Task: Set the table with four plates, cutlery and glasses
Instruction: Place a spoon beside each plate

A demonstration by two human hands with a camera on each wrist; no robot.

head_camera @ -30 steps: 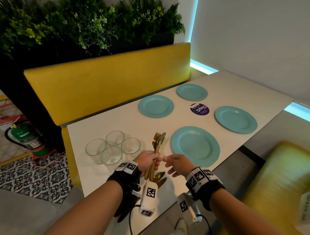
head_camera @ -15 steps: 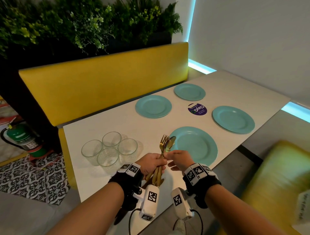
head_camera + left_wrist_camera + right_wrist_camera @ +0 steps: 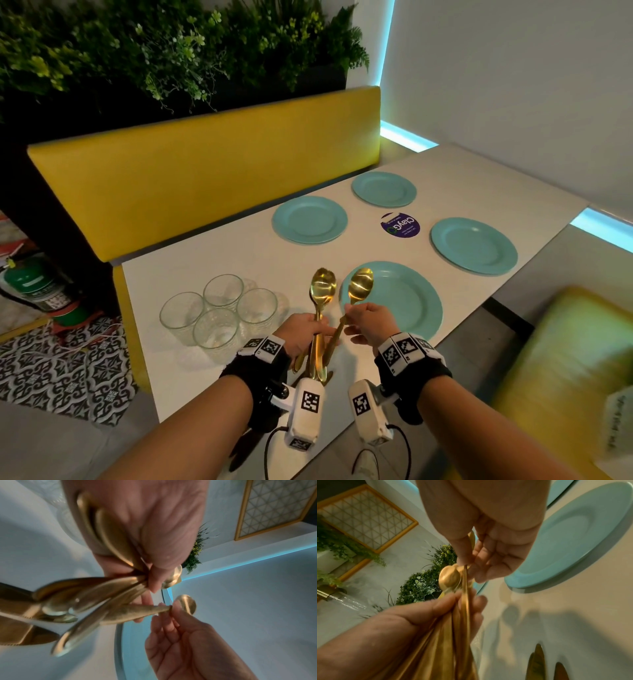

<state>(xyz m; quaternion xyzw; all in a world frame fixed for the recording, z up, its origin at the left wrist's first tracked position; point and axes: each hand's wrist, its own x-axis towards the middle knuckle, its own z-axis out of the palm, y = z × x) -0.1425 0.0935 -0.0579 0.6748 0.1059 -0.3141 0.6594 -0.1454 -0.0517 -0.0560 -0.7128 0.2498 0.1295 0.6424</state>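
My left hand (image 3: 306, 334) is closed around a bundle of gold cutlery (image 3: 318, 346), fingers wrapped about the handles, with a spoon bowl standing up out of the top of my fist and the other ends fanning out below it above the near edge of the white table (image 3: 212, 260). My right hand (image 3: 368, 322) pinches the neck of a single gold spoon (image 3: 359, 284) between thumb and fingertips, its bowl pointing to 12 o'clock and its handle slanting down to 7 o'clock into the bundle; in the left wrist view its handle lies against the other handles, so I cannot tell whether it is free of them. The spoon's bowl hangs over the 9 o'clock rim of the nearest teal plate (image 3: 404, 301). Three more teal plates lie on the table: one (image 3: 474, 245) at 2 o'clock from the nearest, one (image 3: 310, 219) at 11 o'clock, one (image 3: 383, 188) at 12 o'clock, farthest off. A purple round sticker (image 3: 400, 224) sits between them. Four clear glasses (image 3: 219, 308) stand clustered, touching, at 9 o'clock from my left hand. More gold cutlery (image 3: 537, 661) lies on the table near its edge in the right wrist view.
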